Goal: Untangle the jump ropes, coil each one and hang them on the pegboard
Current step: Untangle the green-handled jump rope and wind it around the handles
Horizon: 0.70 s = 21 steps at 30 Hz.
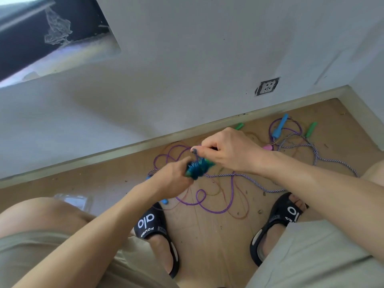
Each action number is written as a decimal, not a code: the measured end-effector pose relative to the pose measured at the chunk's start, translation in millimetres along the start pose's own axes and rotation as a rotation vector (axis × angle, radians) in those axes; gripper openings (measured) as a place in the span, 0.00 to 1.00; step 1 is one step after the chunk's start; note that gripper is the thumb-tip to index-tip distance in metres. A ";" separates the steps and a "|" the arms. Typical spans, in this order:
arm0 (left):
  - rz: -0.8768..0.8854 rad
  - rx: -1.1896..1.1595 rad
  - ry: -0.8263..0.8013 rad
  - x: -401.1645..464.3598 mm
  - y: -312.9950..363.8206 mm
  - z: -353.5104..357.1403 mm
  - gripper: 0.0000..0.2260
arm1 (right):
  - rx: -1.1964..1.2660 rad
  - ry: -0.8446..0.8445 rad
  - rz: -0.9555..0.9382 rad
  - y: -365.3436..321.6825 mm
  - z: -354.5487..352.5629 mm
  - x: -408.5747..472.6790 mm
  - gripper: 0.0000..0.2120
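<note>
My left hand (173,177) grips a tightly wound blue-green rope bundle (198,168) above the floor. My right hand (226,150) pinches the rope's end just above that bundle. Below them a purple rope (199,201) lies in loose loops on the wooden floor. A striped white-and-purple rope (270,191) crosses it toward the right. A blue handle (279,126), two green handles (310,128) and a pink handle (269,147) lie near the wall. A thin orange rope (239,215) trails among them. No pegboard is in view.
My feet in black slides (155,231) stand on the floor on either side of the ropes. A clear plastic item (76,200) sits by my left knee. A white wall with a socket (267,86) and a skirting board runs behind the ropes.
</note>
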<state>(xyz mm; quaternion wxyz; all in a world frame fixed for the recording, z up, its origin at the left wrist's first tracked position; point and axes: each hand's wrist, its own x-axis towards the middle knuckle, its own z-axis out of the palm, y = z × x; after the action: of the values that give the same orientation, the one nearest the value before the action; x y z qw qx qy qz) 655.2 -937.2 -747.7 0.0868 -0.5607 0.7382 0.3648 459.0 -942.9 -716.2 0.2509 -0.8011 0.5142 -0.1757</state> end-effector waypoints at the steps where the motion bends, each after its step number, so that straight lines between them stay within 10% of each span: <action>1: 0.085 0.012 -0.059 -5.9 4.4 4.7 0.23 | 0.006 -0.001 0.009 2.5 -0.6 1.8 0.27; 7: 0.323 -0.201 0.009 -22.9 17.7 0.9 0.20 | 0.045 -0.096 0.183 25.9 2.6 3.3 0.29; 13: 0.103 -1.201 -0.075 -26.0 27.3 -10.2 0.10 | 0.384 -0.045 0.293 20.6 7.7 2.5 0.28; 21: -0.126 -1.281 0.106 -4.9 4.6 -25.1 0.07 | 0.501 0.080 0.252 16.2 9.3 0.7 0.30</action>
<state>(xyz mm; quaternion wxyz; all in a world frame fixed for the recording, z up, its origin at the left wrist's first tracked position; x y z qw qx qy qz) 660.0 -949.0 -725.0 -0.2805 -0.5611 0.3431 0.6991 452.5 -947.0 -733.2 0.4405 -0.6364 0.5597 -0.2962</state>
